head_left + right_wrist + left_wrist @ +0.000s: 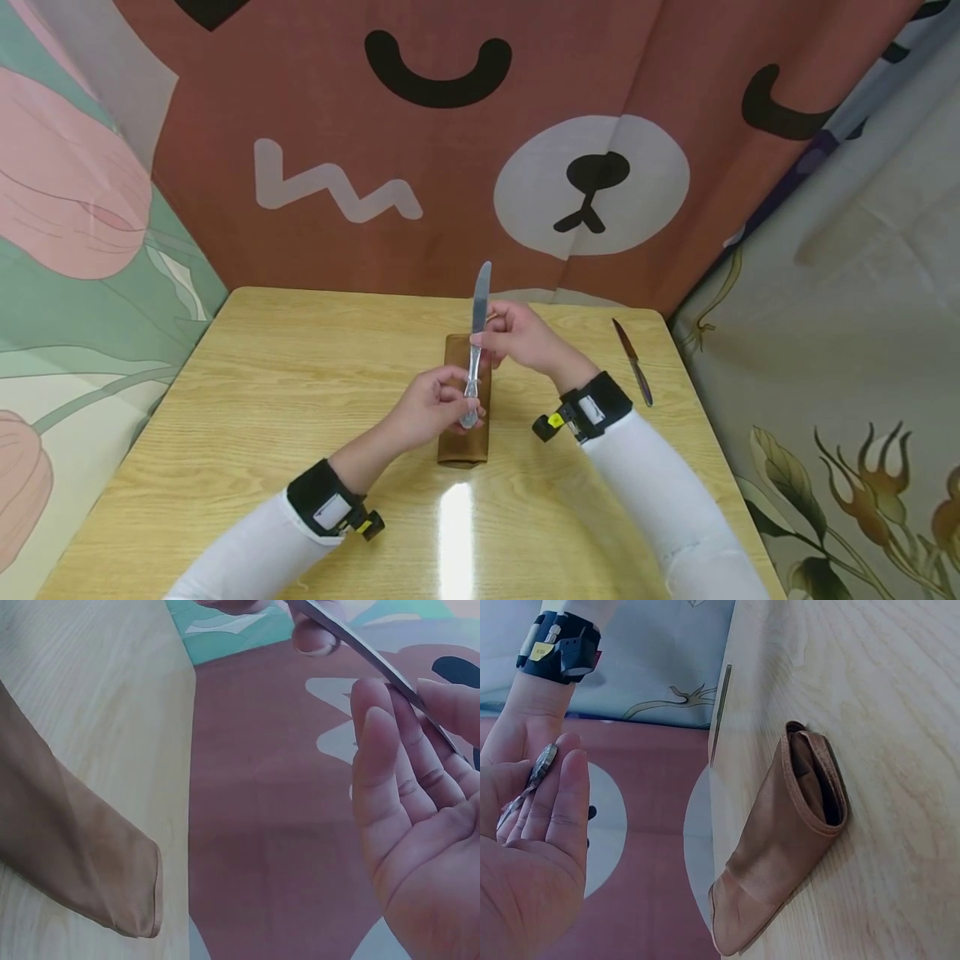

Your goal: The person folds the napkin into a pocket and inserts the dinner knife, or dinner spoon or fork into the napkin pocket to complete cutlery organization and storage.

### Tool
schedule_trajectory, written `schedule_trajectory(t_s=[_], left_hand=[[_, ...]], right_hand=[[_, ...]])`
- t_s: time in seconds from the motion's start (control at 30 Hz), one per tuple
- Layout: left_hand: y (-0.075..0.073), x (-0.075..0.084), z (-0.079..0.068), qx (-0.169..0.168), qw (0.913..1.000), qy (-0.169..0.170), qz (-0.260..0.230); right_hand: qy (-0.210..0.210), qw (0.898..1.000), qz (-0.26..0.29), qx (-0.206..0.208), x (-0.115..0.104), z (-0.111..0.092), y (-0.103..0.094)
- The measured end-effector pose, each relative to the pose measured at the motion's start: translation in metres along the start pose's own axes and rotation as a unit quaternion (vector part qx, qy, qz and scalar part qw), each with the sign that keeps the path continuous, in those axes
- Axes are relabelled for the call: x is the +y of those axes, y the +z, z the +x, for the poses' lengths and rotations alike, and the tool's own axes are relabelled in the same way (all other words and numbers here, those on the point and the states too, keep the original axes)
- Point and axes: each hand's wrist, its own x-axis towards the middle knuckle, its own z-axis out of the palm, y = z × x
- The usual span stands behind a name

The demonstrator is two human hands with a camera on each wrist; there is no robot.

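A silver table knife [481, 300] is held upright above the table, blade tip pointing away from me. My left hand [423, 410] pinches the decorated end of its handle between thumb and fingers. Higher up, near where handle meets blade, my right hand [521, 337] pinches it too. In the right wrist view the knife [360, 649] runs edge-on between both hands. Below them lies a long, folded brown cloth [462, 450]. The left wrist view shows an opening with tucked layers at the near end of this cloth [780, 817].
A second knife [632, 362], with a dark-looking blade, lies on the right of the wooden table [322, 358]. A curtain with a bear face [592, 208] hangs behind the table's far edge. Patterned fabric borders both sides.
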Motion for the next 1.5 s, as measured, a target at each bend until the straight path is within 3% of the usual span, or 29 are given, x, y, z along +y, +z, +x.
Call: schedule_trajectory(t_s=[0.4, 0.7, 1.0, 1.2, 1.27, 1.37, 1.43, 1.5], left_hand=[[0.003, -0.006, -0.001, -0.003, 1.0, -0.006, 0.001], [0.006, 0.004, -0.005, -0.002, 0.9999, -0.015, -0.002], [0.004, -0.011, -0.002, 0.009, 0.9999, -0.015, -0.001], [0.0, -0.013, -0.003, 0.02, 0.9964, 0.025, 0.078], [-0.001, -0.014, -0.005, -0.001, 0.9932, 0.026, 0.113], [-0.001, -0.02, -0.007, -0.05, 0.9802, 0.013, 0.191], [0.001, -0.026, -0.01, -0.091, 0.9613, 0.001, 0.26], [0.005, -0.034, -0.012, -0.127, 0.9322, 0.001, 0.339]], right_hand=[[0.008, 0.999, 0.043, 0.016, -0.003, 0.006, -0.011], [0.006, 0.999, 0.042, 0.011, -0.008, 0.007, -0.008], [-0.001, 0.999, 0.036, 0.016, -0.023, 0.003, -0.001], [-0.014, 0.999, 0.034, 0.017, -0.024, 0.002, -0.003], [-0.019, 0.999, 0.03, 0.019, -0.026, 0.003, -0.005], [-0.025, 0.999, 0.028, 0.029, -0.025, 0.006, -0.01], [-0.028, 0.998, 0.032, 0.036, -0.022, 0.009, -0.014], [-0.031, 0.998, 0.037, 0.042, -0.02, 0.013, -0.018]])
